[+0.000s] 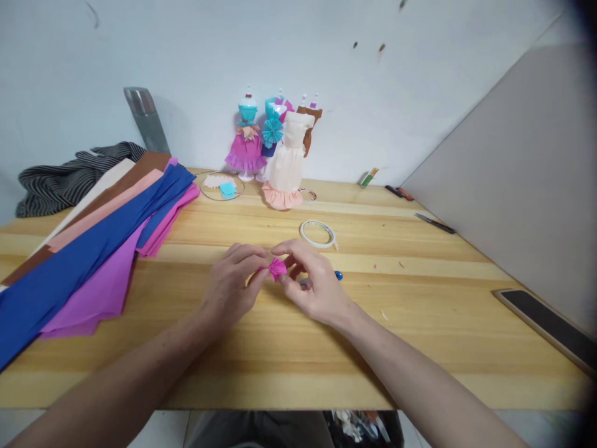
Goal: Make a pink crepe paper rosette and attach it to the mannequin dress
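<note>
A small gathered piece of magenta crepe paper (278, 269) is held over the middle of the wooden table. My left hand (236, 277) pinches its left end between thumb and fingertips. On its other side, my right hand (314, 280) has thumb and forefinger apart, with the thumb close to the paper's lower edge; whether they touch I cannot tell. Scissors with a blue handle (338, 275) appear to lie partly hidden behind my right hand. Just beyond my hands rests a roll of white tape (318, 234).
Folded crepe paper strips (107, 230) and striped cloth (84, 174) cover the left side, near a leaning flask (149, 124). Several small mannequins in paper dresses (284, 155) stand by the wall. A craft knife (435, 223) and a phone (545, 323) lie right. A waste bag (364, 429) sits below the table's edge.
</note>
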`<state>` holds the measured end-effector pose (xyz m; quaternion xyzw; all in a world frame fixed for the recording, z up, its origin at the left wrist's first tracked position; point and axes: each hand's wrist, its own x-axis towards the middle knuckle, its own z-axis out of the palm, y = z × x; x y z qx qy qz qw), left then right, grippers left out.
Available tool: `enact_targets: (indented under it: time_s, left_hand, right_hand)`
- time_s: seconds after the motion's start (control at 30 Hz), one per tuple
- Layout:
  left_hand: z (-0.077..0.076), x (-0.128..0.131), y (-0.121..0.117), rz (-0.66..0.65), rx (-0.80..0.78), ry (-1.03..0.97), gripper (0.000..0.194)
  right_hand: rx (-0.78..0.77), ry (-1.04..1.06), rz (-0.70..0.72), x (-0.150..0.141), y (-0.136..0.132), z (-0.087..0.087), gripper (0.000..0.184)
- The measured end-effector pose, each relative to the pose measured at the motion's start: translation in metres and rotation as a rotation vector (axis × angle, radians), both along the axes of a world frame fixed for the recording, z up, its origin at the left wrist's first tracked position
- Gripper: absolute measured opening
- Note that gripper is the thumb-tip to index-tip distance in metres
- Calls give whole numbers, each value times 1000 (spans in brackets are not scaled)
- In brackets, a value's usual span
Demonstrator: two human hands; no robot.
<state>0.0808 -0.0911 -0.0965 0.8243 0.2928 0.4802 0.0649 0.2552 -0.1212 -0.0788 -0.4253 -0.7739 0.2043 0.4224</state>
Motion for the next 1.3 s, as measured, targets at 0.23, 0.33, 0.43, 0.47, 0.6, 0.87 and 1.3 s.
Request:
enact_targets:
  time_s: [0.23,0.33,0.43,0.47,0.6,0.87,1.3]
  left_hand:
    - [1,0,-2,15,1,13,11]
    - [-1,0,-2,8,-21,3,11]
    - [-3,0,-1,-1,-22,-6,11]
    - [-4,0,0,-3,-20,-10,11]
    - [-3,0,-1,-8,-30,-5,10]
    - [-3,3,-4,-30,-40,23,11]
    - [-5,4,-6,-43,-136,36,10]
  right_hand:
    - [59,-98,20,-1,0,-3,29]
    - [-21,-46,1,-1,0,-2,28]
    - [-40,-19,7,-2,-1,0,29]
    - [-20,-33,3,-2,-1,0,29]
    - [69,-109,-37,-4,0,-3,18]
    - [82,-80,-60,-5,1,-7,11]
    - [107,-91,-77,-4,3,-10,11]
